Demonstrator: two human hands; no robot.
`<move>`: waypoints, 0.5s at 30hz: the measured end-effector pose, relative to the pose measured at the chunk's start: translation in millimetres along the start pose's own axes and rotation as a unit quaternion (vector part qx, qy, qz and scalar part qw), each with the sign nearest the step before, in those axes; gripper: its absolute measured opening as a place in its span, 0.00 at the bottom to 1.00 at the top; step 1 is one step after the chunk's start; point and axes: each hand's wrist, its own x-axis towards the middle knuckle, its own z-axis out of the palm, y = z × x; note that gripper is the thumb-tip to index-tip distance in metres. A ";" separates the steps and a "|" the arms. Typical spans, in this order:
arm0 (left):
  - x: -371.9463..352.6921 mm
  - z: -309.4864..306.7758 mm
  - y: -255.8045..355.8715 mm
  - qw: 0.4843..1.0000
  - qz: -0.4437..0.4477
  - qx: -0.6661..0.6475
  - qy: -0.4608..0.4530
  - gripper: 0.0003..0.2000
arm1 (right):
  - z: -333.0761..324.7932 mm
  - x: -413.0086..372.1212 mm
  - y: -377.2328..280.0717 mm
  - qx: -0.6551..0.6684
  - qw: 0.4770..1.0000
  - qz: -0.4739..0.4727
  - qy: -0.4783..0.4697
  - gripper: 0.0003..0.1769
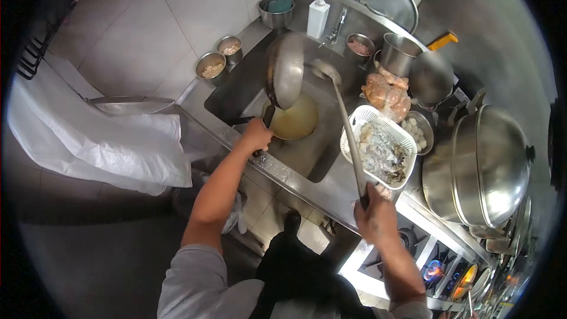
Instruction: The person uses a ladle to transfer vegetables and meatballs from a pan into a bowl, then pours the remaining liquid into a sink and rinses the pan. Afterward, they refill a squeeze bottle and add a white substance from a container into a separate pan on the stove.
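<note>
My left hand (257, 136) is closed around the dark handle of a pan (288, 77), which is tipped on its side above the sink (313, 150). Beneath it, a second pan (297, 117) with cloudy yellowish liquid sits in the basin. A long-handled ladle (347, 121) is gripped near its end by my right hand (376, 217); its bowl hovers beside the tilted pan. Close to the right hand, a white plastic basket (406, 136) of raw shrimp rests on the counter, the ladle's handle crossing over its left side.
Gas burners (434, 270) with a flame lie at lower right. A large lidded steamer pot (493, 168) stands at the right. Behind the basket are a bag of orange-tinted food (387, 95) and a metal pot (400, 54). A soap bottle (319, 15) stands behind the sink.
</note>
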 end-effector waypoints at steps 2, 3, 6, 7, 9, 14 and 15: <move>-3.8 7.3 0.6 0.997 -0.018 -0.072 -0.028 0.07 | -15.5 39.2 -7.0 0.079 0.996 0.020 -0.042 0.23; -10.4 13.4 4.0 0.990 -0.032 -0.138 -0.029 0.08 | -15.1 62.9 -11.0 0.084 0.995 0.002 -0.046 0.21; -13.2 35.5 -1.1 0.967 -0.115 -0.220 -0.063 0.08 | 16.7 154.7 -20.1 0.073 0.993 -0.062 -0.070 0.15; -18.4 37.8 2.7 0.968 -0.110 -0.219 -0.062 0.08 | 41.3 190.6 -16.6 0.075 0.994 -0.051 -0.058 0.15; -33.3 41.8 9.2 0.960 -0.137 -0.227 -0.085 0.07 | 59.9 234.7 -29.1 0.080 0.995 -0.006 -0.055 0.14; -22.4 57.9 -14.3 0.938 -0.081 -0.316 -0.120 0.08 | 98.0 233.5 -42.4 0.095 0.994 0.048 0.033 0.15; -17.8 59.3 -13.5 0.942 -0.065 -0.301 -0.131 0.08 | 99.6 223.3 -40.2 0.096 0.993 0.060 0.022 0.15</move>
